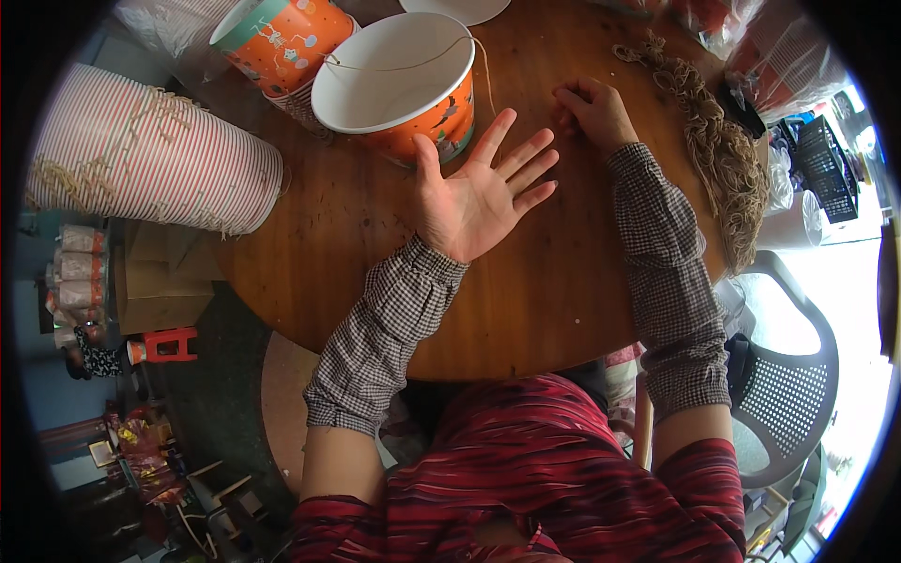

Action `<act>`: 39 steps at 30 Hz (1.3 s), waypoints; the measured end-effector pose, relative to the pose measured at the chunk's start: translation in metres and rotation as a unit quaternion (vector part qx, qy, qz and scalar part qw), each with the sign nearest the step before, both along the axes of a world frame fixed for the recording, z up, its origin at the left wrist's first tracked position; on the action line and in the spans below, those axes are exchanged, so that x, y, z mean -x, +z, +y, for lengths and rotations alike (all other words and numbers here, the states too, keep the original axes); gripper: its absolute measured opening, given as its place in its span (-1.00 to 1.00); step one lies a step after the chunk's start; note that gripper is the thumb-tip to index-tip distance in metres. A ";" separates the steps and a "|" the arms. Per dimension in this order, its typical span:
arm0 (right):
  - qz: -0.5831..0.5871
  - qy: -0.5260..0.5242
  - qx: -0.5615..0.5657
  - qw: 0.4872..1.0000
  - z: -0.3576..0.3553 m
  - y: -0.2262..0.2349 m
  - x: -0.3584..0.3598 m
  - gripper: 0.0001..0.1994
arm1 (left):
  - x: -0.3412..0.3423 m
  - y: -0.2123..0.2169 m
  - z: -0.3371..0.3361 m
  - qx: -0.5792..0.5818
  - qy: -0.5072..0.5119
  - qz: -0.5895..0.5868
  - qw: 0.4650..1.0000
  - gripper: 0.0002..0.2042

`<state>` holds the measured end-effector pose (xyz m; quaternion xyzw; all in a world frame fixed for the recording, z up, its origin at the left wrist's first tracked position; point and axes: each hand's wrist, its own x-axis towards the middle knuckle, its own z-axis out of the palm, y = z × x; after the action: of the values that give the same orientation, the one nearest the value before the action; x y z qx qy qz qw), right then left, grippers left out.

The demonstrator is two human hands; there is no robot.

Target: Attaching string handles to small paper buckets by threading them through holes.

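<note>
An orange paper bucket (422, 125) with a white inside and dark printed figures stands tilted on the round wooden table. A thin tan cord (413, 68) crosses its mouth and hangs over the right side of the rim. In front of the bucket, my left hand (474, 202) is open, palm up, fingers spread and holding nothing. My right hand (596, 113) rests right of the bucket with its fingers curled in; whatever they may hold is hidden. Checked sleeves cover both forearms.
A long stack of nested paper buckets (160, 150) with cords lies at left. Behind stands another orange bucket (291, 42). A tangled bundle of tan cords (704, 141) lies along the table's right edge, near plastic-wrapped stacks (788, 61). A grey chair (788, 375) stands at right.
</note>
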<state>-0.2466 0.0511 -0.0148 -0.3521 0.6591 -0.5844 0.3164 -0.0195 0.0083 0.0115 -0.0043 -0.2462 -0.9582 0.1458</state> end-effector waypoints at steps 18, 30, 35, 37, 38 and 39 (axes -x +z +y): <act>0.026 0.006 -0.016 1.000 0.000 -0.001 0.002 -0.81 | 0.001 0.000 0.000 -0.011 -0.003 -0.005 1.000 0.04; 0.036 0.008 -0.007 0.999 0.000 -0.002 0.003 -0.81 | 0.000 0.000 0.000 0.000 -0.004 0.000 1.000 0.01; 0.015 -0.003 0.001 1.000 0.000 -0.003 0.003 -0.81 | 0.001 0.000 0.000 -0.005 -0.005 -0.003 1.000 0.04; 0.020 0.004 0.006 1.000 0.000 -0.003 0.003 -0.81 | 0.001 0.000 0.001 -0.005 -0.007 -0.002 1.000 0.04; 0.020 0.004 0.006 1.000 0.000 -0.003 0.003 -0.81 | 0.001 0.000 0.001 -0.005 -0.008 -0.001 1.000 0.04; 0.021 0.005 0.001 1.000 0.000 -0.002 0.003 -0.81 | 0.001 0.000 0.000 -0.005 -0.008 -0.001 1.000 0.04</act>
<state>-0.2497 0.0515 -0.0168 -0.3680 0.6630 -0.5760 0.3053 -0.0204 0.0088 0.0114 -0.0044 -0.2415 -0.9605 0.1381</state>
